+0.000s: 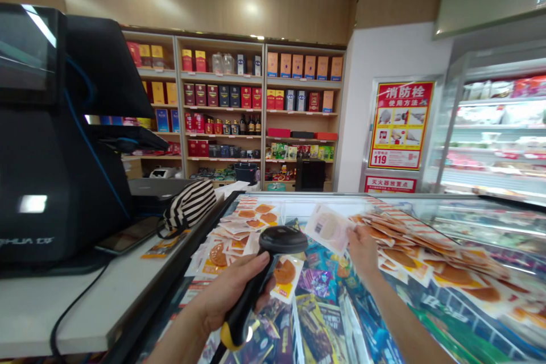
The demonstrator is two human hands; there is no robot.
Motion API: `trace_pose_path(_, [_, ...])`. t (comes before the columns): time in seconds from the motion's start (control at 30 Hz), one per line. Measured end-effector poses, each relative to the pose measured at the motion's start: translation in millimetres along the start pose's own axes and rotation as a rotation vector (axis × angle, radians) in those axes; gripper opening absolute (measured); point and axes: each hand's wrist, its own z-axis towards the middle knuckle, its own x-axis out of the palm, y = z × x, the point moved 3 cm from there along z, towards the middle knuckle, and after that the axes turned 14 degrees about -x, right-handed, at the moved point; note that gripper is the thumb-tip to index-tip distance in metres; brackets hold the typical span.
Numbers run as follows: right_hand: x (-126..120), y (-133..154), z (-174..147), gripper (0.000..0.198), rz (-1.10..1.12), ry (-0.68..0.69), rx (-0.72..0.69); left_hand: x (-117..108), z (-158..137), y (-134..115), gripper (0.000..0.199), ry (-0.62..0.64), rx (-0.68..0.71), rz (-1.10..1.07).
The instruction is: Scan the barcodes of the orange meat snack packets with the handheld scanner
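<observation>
My left hand (232, 290) is wrapped round the handle of a black barcode scanner (256, 278) with a yellow base end, its head pointing forward. In my right hand (363, 250) is a flat white food packet (327, 228), pinched at its right edge. A barcode shows on the packet's upturned side, a little beyond the scanner head. Left of the scanner lies a loose spread of similar packets (217, 255) printed with brown round patties. More packets (401, 256) are heaped to the right of my right hand. Both groups rest on the glass top of a chest freezer.
Wrapped frozen goods (319, 318) show through the freezer glass. At left, a black cash register (85, 182) stands on a white counter (77, 307) with a cable, a phone-like slab and a striped pouch (191, 205). Shelves of boxes (224, 96) line the back wall.
</observation>
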Motion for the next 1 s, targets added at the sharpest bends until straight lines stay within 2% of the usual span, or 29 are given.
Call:
trace_pose_path(0.2, [-12.1, -7.1, 2.0, 0.03, -0.117, 0.004, -0.001, 21.0, 12.5, -4.5, 0.03, 0.064, -0.007, 0.035])
trace_pose_path(0.4, [-41.8, -10.2, 12.4, 0.031, -0.36, -0.054, -0.025, 18.1, 19.5, -3.0, 0.028, 0.022, -0.007, 0.038])
trace_pose_path(0.47, [-60.3, -8.9, 16.9, 0.031, -0.466, -0.125, -0.082, 12.8, 21.5, -1.8, 0.029, -0.026, -0.009, 0.024])
trace_pose_path(0.57, [-86.6, -7.2, 16.0, 0.031, -0.539, -0.168, -0.267, 4.0, 25.3, 0.7, 0.031, -0.11, 0.0, 0.017])
trace_pose_path(0.63, [-96.8, -9.6, 7.7, 0.03, -0.555, -0.075, -0.434, -0.7, 29.2, 2.8, 0.032, -0.151, -0.004, 0.022])
trace_pose_path(0.73, [-101.3, -19.3, -13.6, 0.028, -0.618, 0.146, -0.624, -5.3, 36.9, 5.1, 0.032, -0.186, -0.011, -0.007])
trace_pose_path(0.83, [-103.2, -27.2, -32.2, 0.031, -0.704, 0.242, -0.686, -6.5, 45.0, 4.4, 0.032, -0.166, -0.01, -0.041])
trace_pose_path(1.0, [-111.7, -26.2, -42.5, 0.035, -0.807, 0.234, -0.699, -14.7, 52.1, -2.7, 0.031, -0.189, 0.066, -0.108])
